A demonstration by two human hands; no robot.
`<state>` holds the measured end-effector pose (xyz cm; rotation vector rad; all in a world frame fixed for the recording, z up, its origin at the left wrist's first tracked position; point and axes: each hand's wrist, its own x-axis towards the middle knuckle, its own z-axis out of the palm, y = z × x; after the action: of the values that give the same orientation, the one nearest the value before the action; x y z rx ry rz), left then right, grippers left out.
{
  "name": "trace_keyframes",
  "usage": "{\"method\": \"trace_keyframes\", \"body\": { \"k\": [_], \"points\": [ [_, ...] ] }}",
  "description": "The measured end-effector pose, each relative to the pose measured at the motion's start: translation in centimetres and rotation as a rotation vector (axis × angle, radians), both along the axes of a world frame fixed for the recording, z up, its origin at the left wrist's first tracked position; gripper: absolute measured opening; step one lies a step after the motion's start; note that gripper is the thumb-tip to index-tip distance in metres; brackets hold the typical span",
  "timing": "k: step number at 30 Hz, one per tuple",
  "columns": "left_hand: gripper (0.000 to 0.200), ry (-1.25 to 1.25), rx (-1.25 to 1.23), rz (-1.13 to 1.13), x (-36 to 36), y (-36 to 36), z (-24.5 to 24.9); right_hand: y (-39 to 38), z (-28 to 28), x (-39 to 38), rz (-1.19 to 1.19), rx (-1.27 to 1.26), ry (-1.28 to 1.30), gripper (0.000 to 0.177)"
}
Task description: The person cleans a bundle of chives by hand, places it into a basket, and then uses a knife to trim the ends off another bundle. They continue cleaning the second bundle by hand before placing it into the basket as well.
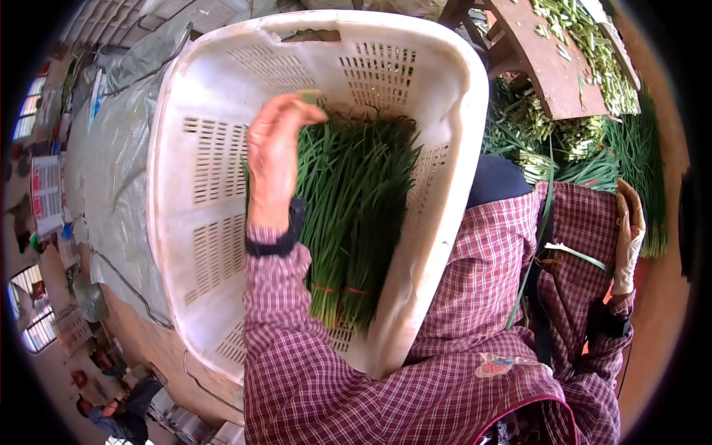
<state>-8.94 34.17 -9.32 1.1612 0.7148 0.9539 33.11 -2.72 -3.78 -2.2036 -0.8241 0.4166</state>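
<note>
Grey plastic sheet (111, 170) covers the ground on the left. Red-brown floor shows on the right. At the top right, a wooden board (545, 74) has cut green bits on it, with a heap of greens (586, 144) below. A big white basket (200, 111) leans on the person's lap. Tied bunches of green stalks (363, 200) lie inside it. The left hand (274, 156) rests on them, fingers bent close together; I cannot tell if they grip. The right hand (629, 226) lies on the knee, fingers straight, holding nothing.
</note>
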Motion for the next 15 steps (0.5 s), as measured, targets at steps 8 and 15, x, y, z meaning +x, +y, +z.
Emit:
{"method": "trace_keyframes", "body": {
  "k": [8, 15],
  "points": [
    [0.011, 0.695, 0.055, 0.072, -5.8, 1.0, -8.6, 0.0, -0.6, 0.2, 0.046, 0.083, 0.054, 0.034],
    [0.015, 1.351, 0.283, 0.247, -8.3, -0.1, -17.2, -0.7, -0.6, 0.5, 0.115, 0.099, 0.031, 0.037]
  ]
}}
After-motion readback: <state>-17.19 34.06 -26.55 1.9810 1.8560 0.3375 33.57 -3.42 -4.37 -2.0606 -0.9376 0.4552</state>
